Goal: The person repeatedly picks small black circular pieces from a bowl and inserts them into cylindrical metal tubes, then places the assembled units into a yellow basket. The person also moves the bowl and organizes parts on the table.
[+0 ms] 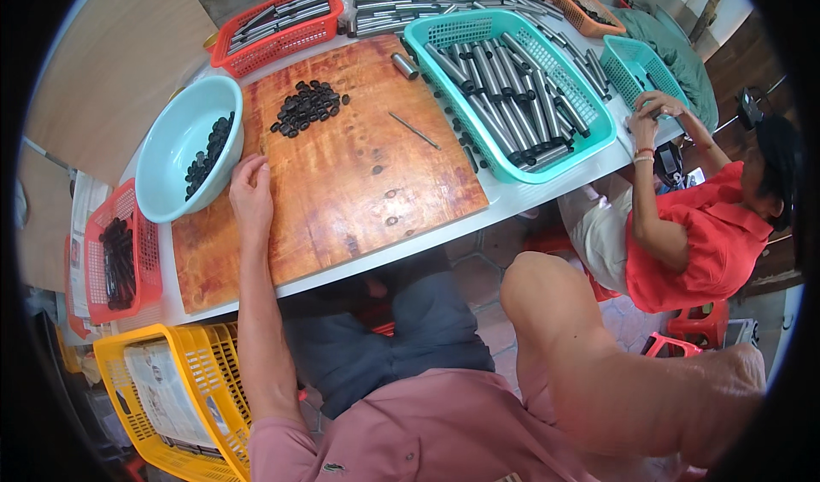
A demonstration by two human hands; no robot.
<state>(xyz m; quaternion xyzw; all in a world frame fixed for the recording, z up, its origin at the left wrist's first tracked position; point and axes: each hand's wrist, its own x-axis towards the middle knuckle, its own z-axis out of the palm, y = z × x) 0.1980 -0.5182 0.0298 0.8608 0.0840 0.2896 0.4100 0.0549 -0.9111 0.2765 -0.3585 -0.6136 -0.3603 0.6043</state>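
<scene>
My left hand (pixel 251 183) rests at the left part of the wooden board (pixel 342 200), close beside the rim of a light blue basin (pixel 162 157). Its fingers are curled in, and nothing shows between them. Inside the basin lie many small black caps (pixel 207 159). Farther up the board is a loose pile of similar black caps (pixel 309 106). A thin metal rod (pixel 414 130) lies to its right. My right arm is bent up toward the camera, and my right hand (pixel 741 379) is partly visible at the lower right edge; its fingers are hidden.
A turquoise basket (pixel 589 145) of metal tubes stands right of the board, with a short tube (pixel 405 65) nearby. Red baskets (pixel 329 29) sit at the back and left; a yellow crate (pixel 175 338) is below. A co-worker in red (pixel 683 234) sits at the right.
</scene>
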